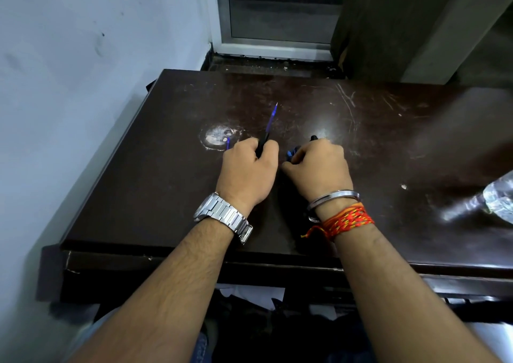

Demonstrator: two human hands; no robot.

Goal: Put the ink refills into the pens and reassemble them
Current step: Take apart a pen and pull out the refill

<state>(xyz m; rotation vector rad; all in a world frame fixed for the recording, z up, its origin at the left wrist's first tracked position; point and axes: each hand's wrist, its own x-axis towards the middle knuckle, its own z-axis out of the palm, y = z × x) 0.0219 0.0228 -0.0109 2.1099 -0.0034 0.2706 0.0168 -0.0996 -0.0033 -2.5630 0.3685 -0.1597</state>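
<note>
Both forearms brace on the desk [388, 140]: left hand [247, 168] fisted around a pen [268, 129] aimed at 1 o'clock, right hand [319, 165] curled over small dark parts [294, 151], likely to steady assembly.

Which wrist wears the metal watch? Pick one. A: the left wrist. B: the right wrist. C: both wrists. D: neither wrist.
A: the silver watch sits behind the left hand, while the right hand has a steel bangle and red threads.

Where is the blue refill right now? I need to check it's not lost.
In the head view the blue refill sticks up and away from the left hand, left of the right hand, over the table.
</note>
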